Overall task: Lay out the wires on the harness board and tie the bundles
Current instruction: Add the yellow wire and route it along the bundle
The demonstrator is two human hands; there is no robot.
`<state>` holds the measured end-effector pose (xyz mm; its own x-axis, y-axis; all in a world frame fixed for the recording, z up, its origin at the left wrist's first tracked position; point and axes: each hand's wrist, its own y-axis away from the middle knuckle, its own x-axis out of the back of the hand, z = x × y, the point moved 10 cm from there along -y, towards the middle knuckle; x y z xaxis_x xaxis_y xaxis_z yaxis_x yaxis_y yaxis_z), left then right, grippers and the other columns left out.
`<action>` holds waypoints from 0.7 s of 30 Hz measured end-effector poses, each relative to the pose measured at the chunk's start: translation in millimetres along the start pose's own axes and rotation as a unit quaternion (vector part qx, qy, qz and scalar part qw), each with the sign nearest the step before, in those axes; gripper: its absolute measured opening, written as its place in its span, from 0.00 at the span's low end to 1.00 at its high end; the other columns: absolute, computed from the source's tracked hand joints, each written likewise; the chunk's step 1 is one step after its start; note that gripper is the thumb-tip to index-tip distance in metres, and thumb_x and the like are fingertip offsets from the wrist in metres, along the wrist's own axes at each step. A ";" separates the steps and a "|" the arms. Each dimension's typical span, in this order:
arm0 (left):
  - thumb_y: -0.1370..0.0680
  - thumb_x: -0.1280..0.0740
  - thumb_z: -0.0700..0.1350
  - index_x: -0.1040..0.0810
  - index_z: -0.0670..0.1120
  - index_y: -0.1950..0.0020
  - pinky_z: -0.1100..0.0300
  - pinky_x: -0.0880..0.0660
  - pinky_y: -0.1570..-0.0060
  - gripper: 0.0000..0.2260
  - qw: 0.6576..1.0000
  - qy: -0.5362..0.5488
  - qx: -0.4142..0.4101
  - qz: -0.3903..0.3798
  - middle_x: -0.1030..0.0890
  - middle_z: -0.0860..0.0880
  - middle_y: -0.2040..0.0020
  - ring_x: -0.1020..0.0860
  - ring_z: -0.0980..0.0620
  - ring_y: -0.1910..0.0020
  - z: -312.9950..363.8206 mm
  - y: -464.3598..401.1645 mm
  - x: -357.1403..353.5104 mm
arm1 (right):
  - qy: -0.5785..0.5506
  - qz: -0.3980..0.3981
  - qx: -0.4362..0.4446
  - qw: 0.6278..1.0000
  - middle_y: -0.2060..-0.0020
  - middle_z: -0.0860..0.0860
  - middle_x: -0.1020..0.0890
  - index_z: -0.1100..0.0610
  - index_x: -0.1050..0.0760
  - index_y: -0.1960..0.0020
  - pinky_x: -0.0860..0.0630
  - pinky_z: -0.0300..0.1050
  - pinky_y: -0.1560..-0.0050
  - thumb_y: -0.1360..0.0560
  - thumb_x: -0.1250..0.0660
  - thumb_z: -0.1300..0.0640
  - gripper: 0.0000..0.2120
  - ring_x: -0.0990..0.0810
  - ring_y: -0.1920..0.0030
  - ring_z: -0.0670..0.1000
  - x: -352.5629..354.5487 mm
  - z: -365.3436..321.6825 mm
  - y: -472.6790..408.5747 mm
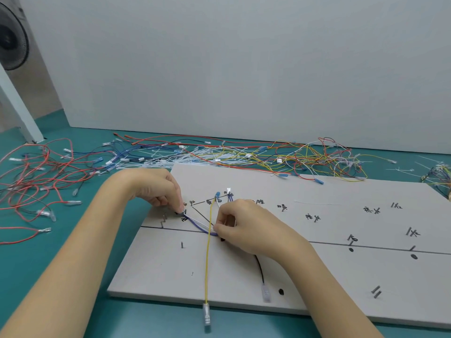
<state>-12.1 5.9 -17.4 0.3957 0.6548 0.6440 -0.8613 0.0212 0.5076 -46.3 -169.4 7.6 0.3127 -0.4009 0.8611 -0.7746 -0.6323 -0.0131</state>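
The grey harness board (305,269) lies on the green table, marked with black lines, handwritten labels and metal pins. My left hand (156,189) pinches the end of a white and purple wire bundle (199,224) at a pin near the board's far left. My right hand (246,225) pinches the same bundle further along, at the horizontal line. A yellow wire (207,259) runs from a blue terminal (217,194) down over the board's front edge to a clear terminal (206,313). A black wire (260,269) comes out from under my right hand and ends in a clear terminal (266,292).
Loose red and black wires (36,174) lie tangled on the left of the table. Yellow, red and white wires (305,157) and white cable ties (170,158) lie behind the board. A fan (12,40) stands at the far left, beside a white wall.
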 end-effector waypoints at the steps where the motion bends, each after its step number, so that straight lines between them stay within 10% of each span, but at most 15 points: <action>1: 0.31 0.24 0.40 0.14 0.46 0.63 0.68 0.30 0.69 0.02 1.000 -0.007 0.002 0.006 0.16 0.49 0.62 0.27 0.56 0.67 0.6 -0.7 0.4 | -0.003 0.001 -0.002 1.000 0.64 0.44 0.21 0.51 0.26 0.60 0.27 0.44 0.59 0.25 0.39 0.53 0.07 0.28 0.61 0.43 0.4 0.1 0.4; 21: 0.26 0.28 0.44 0.14 0.55 0.56 0.66 0.30 0.63 0.06 0.997 -0.044 -0.065 0.005 0.16 0.52 0.57 0.26 0.59 0.64 12.3 5.4 4.2 | 0.021 0.072 0.005 0.997 0.71 0.43 0.25 0.51 0.29 0.66 0.34 0.42 0.65 0.28 0.36 0.38 0.18 0.27 0.65 0.42 7.7 -7.0 1.4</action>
<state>-11.1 -0.6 -4.9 0.4092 0.5862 0.6993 -0.8970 0.1177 0.4261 -48.7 -168.7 17.8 0.1755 -0.4595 0.8707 -0.8040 -0.5773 -0.1426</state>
